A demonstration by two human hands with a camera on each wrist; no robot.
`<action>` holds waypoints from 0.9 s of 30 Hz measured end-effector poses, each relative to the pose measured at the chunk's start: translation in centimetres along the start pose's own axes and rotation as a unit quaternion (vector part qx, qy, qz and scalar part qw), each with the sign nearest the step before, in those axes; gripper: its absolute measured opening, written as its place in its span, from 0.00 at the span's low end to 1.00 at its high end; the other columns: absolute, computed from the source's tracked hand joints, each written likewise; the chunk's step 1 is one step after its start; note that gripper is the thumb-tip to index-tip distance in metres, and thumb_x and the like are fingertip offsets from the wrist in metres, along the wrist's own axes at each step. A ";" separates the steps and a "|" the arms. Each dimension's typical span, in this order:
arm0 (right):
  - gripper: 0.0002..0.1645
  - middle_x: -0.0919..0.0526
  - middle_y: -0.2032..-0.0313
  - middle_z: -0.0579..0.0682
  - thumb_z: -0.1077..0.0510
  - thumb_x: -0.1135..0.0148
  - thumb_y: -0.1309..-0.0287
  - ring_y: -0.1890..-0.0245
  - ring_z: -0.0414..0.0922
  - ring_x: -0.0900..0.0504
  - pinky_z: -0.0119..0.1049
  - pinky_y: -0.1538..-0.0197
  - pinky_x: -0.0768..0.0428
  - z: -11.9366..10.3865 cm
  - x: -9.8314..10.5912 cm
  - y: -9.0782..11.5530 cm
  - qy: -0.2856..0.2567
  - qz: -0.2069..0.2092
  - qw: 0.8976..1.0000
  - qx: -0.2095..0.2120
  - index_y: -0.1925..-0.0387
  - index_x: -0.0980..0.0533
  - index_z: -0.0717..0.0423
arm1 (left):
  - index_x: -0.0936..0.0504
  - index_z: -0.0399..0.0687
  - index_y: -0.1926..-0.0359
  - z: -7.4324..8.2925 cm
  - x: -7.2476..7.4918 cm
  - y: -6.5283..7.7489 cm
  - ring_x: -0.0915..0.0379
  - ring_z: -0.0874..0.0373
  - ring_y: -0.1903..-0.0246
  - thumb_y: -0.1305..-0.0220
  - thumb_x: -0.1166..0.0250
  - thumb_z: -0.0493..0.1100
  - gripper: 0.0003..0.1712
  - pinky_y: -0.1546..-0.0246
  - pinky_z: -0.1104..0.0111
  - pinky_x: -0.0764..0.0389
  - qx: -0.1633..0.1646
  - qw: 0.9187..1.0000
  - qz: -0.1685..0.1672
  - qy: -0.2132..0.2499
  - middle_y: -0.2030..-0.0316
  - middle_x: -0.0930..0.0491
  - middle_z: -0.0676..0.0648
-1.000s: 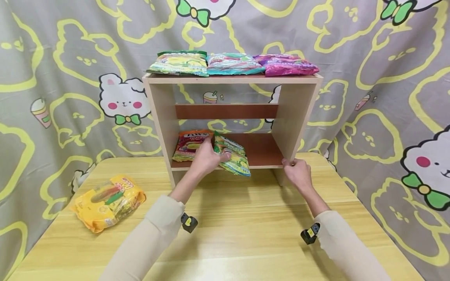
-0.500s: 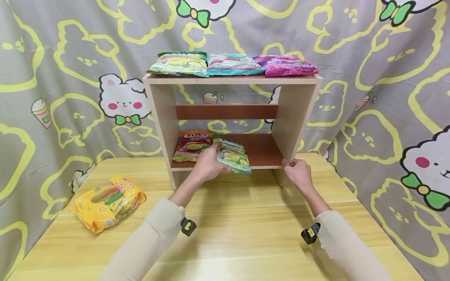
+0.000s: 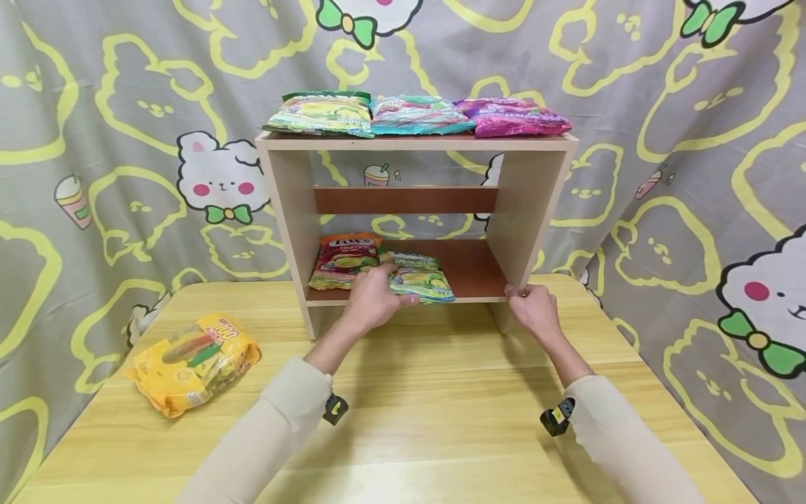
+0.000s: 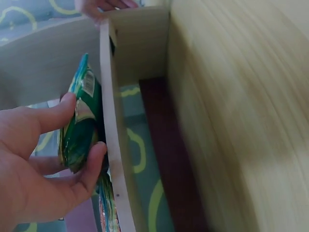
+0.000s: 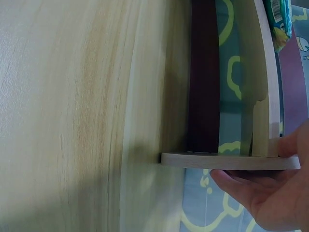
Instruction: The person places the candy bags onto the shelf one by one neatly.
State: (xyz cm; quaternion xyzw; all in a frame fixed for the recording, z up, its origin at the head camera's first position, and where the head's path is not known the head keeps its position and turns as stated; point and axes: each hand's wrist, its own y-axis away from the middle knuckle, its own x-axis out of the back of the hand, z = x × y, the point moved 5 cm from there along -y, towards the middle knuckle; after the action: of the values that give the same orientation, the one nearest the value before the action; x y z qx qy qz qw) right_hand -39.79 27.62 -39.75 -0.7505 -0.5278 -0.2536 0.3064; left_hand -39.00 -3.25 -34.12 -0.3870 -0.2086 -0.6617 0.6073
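My left hand (image 3: 376, 294) holds a green candy bag (image 3: 423, 278) at its left side, over the front of the lower shelf board. In the left wrist view the fingers of the left hand (image 4: 43, 159) close round the bag's edges, with the bag right beside the board. To its left lies a dark red and orange fruit candy bag (image 3: 345, 262), partly hidden by the left hand. My right hand (image 3: 534, 308) grips the right side panel of the small wooden shelf (image 3: 415, 145). In the right wrist view the fingers (image 5: 236, 186) lie against the panel's outer side.
On the shelf's top lie a yellow-green candy bag (image 3: 327, 115), a teal candy bag (image 3: 420, 116) and a purple candy bag (image 3: 516, 117). A yellow bag (image 3: 195, 364) lies at the left of the wooden table (image 3: 441, 420). A patterned curtain (image 3: 630, 231) hangs behind.
The green candy bag has come down flatter onto the lower shelf board, its front end rising from below the board's edge. The left hand shifted slightly with it; the right hand stayed put.
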 end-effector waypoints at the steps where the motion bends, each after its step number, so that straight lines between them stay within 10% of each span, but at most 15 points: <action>1: 0.29 0.23 0.82 0.52 0.42 0.49 0.30 0.74 0.51 0.26 0.38 0.76 0.30 0.0 0.0 0.0 0.000 -0.001 1.000 -0.001 0.73 0.18 0.62 | 0.27 0.37 0.32 0.0 0.0 0.1 0.20 0.45 0.64 0.44 0.23 0.53 0.44 0.39 0.49 0.22 0.001 1.000 0.001 -0.005 0.61 0.13 0.37; 4: 0.29 0.23 0.81 0.52 0.42 0.49 0.30 0.74 0.52 0.26 0.38 0.76 0.31 0.0 -0.1 0.0 -0.001 -0.003 1.000 -0.002 0.73 0.18 0.61 | 0.24 0.40 0.33 -0.3 -0.1 0.2 0.21 0.40 0.48 0.44 0.24 0.57 0.43 0.37 0.46 0.24 0.003 1.000 -0.003 -0.024 0.48 0.15 0.37; 11: 0.31 0.17 0.75 0.57 0.42 0.49 0.31 0.70 0.54 0.23 0.38 0.75 0.30 -0.2 -0.1 0.1 0.004 0.003 1.000 0.001 0.68 0.16 0.65 | 0.25 0.47 0.31 -0.7 -0.4 0.1 0.30 0.51 0.70 0.41 0.28 0.63 0.42 0.54 0.53 0.19 -0.023 0.996 -0.029 -0.087 0.53 0.14 0.38; 17: 0.30 0.18 0.76 0.56 0.42 0.49 0.30 0.70 0.54 0.23 0.38 0.75 0.29 -0.1 0.0 0.1 0.003 0.001 1.000 -0.002 0.69 0.16 0.64 | 0.28 0.51 0.29 -0.9 -0.5 0.1 0.20 0.40 0.50 0.38 0.31 0.63 0.41 0.45 0.48 0.20 -0.031 0.993 -0.042 -0.105 0.42 0.18 0.38; 27: 0.29 0.22 0.80 0.53 0.42 0.49 0.30 0.74 0.51 0.26 0.38 0.76 0.30 0.0 0.0 0.0 -0.006 -0.007 1.000 -0.006 0.73 0.18 0.61 | 0.26 0.46 0.30 0.7 1.4 0.4 0.20 0.50 0.64 0.30 0.36 0.56 0.33 0.56 0.57 0.18 -0.025 0.979 -0.124 -0.159 0.42 0.17 0.41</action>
State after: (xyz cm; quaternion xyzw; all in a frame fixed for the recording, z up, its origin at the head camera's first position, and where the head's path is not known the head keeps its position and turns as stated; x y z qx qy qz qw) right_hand -39.78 27.62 -39.71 -0.7499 -0.5334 -0.2550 0.2969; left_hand -38.40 -3.71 -32.69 -0.4736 -0.3322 -0.6669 0.4696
